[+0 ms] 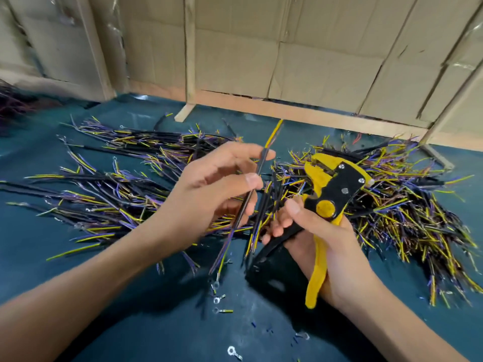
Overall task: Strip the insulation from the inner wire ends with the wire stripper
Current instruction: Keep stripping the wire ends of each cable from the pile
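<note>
1. Cardboard panels (326, 56) are seen behind a dark teal surface (162, 322) strewn with cut cables (392, 205).
2. One black cable (248, 202) is pinched upright between the left hand's (209, 189) thumb and fingers (254, 152), its yellow inner wire ends (275, 131) uppermost.
3. A yellow wire stripper (329, 202) is gripped by the right hand (326, 244), just beside the cable.

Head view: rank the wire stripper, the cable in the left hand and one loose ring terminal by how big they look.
1. cable: longest, though thin
2. wire stripper: bulkier, somewhat shorter; order against the cable depends on length versus bulk
3. ring terminal: by far smallest
</note>
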